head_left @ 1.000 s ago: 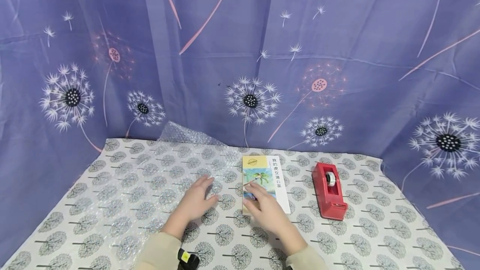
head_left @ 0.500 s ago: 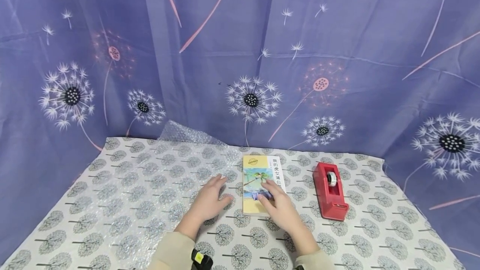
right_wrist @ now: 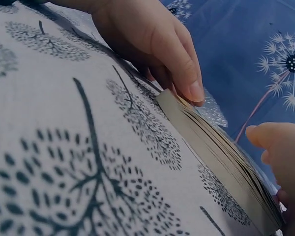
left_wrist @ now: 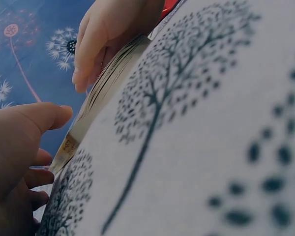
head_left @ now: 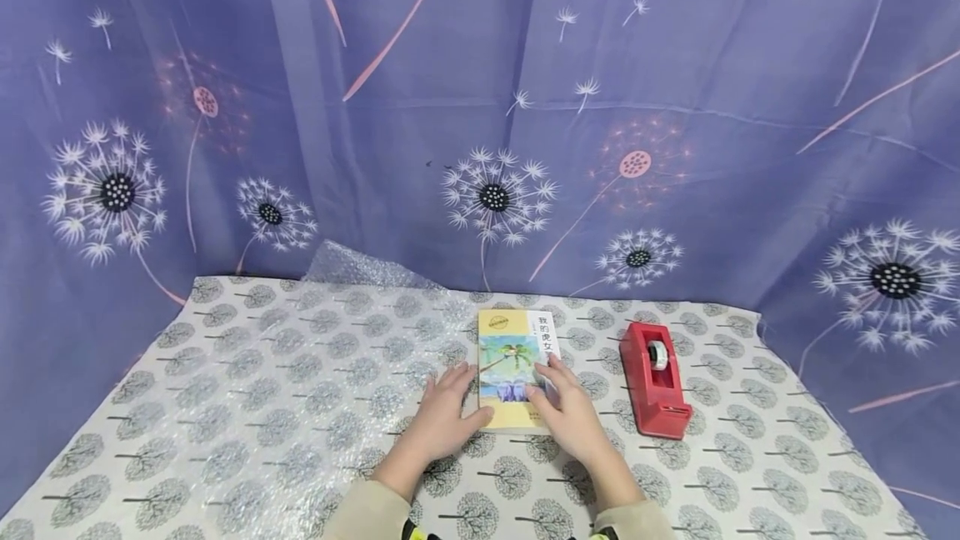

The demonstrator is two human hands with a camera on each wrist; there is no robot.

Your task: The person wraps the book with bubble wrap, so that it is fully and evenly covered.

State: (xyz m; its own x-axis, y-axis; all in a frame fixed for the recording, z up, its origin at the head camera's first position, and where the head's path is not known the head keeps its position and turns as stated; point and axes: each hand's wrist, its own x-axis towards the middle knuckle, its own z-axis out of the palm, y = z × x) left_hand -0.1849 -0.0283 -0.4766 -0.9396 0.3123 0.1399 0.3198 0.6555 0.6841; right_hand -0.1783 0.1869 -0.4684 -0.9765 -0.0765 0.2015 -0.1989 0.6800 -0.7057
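Note:
A paperback book [head_left: 510,357] with a yellow cover and a palm-tree picture lies flat on the tree-print cloth. Beside its left edge is my left hand [head_left: 442,419], fingers extended and thumb near the lower left corner. My right hand [head_left: 572,417] lies at the book's right side, its fingers over the white strip of the cover and hiding part of the title. The wrist views show the page edges of the book [right_wrist: 221,157] between the two hands. Neither hand curls round it; whether the left fingers touch it I cannot tell.
A large clear bubble wrap sheet [head_left: 300,382] spreads over the cloth's left side, its far corner [head_left: 360,265] raised against the purple dandelion curtain [head_left: 405,148]. A red tape dispenser [head_left: 655,382] with a tape roll stands right of the book.
My left hand has moved right, from over the bubble wrap to the book's left edge. My right hand has slid right across the cover to its right side. The view has shifted slightly.

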